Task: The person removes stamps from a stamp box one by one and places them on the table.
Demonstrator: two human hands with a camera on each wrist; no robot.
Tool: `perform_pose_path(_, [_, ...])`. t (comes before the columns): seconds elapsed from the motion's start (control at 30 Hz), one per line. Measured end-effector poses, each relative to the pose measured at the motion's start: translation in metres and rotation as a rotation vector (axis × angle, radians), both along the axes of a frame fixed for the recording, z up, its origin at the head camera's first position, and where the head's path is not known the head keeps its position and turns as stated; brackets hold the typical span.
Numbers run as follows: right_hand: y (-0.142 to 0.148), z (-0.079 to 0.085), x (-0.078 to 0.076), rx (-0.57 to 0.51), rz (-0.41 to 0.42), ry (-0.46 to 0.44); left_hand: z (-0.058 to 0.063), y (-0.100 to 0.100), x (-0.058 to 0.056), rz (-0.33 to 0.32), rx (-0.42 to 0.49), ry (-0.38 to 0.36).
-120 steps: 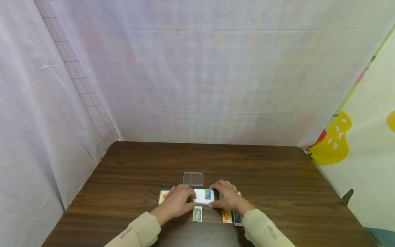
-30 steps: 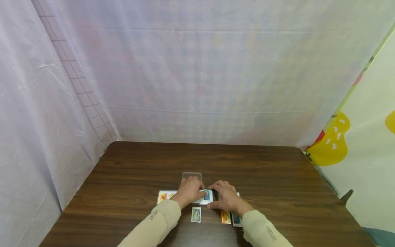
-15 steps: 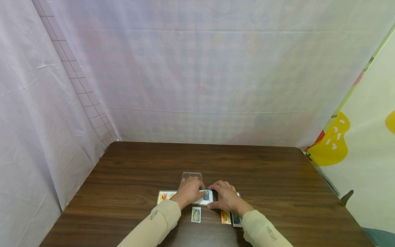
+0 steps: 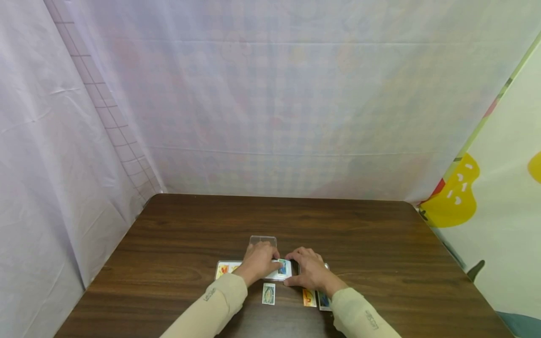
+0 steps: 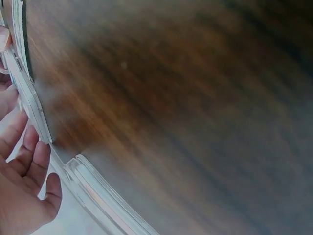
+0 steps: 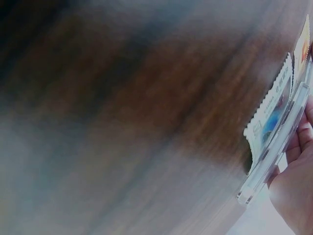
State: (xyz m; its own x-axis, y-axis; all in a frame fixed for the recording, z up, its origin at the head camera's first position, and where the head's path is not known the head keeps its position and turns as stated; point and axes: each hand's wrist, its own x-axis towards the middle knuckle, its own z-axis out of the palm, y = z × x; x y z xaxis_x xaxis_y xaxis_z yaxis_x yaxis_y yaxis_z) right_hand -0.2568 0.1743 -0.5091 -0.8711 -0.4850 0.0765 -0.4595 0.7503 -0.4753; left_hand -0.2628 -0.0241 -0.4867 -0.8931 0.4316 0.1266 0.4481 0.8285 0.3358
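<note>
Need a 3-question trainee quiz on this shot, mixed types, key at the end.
1. True or false: the green stamp lies inside a case.
2. Which loose stamp lies closest to the right sleeve? A) orange B) blue C) green
3. Fill in: the thumb and fingertips of the ____ hand grip the near and far edges of the white-backed case.

Key:
1. False; it lies directly on the brown table.
2. B, the blue stamp.
3. Right.
</note>
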Motion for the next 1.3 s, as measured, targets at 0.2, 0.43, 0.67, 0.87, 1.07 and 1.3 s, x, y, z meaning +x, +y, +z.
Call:
perform_pose_path(0.2, [-0.0002,-0.0002,-0.0003,-0.003,0.003,0.005,-0.0011,-0.0005,-0.0005,0.001,0.016,0.009])
perform_pose_path(0.43, [0.0,-0.0002,0.0,-0.002,0.0,0.003,-0.001,-0.0016,-0.0003,-0.006,0.044,0.019])
perform_pose_path(0.67, [-0.0002,0.0001,0.0003,-0.004,-0.003,0.01,0.0001,-0.0018,0.001,-0.007,0.107,0.0])
perform_pose_path(0.87, [-0.0005,0.0003,-0.0001,0.002,-0.009,0.006,0.0018,-0.0029,0.0013,-0.018,0.182,-0.009])
perform_pose_path(1.07, [-0.0011,0.0005,0.0001,0.003,-0.017,-0.01,0.0018,-0.0048,0.0008,-0.038,0.239,-0.037])
perform_pose_path(1.3, [-0.0015,0.0005,0.0003,0.006,-0.023,-0.016,0.0024,-0.0067,-0.001,-0.05,0.328,-0.113])
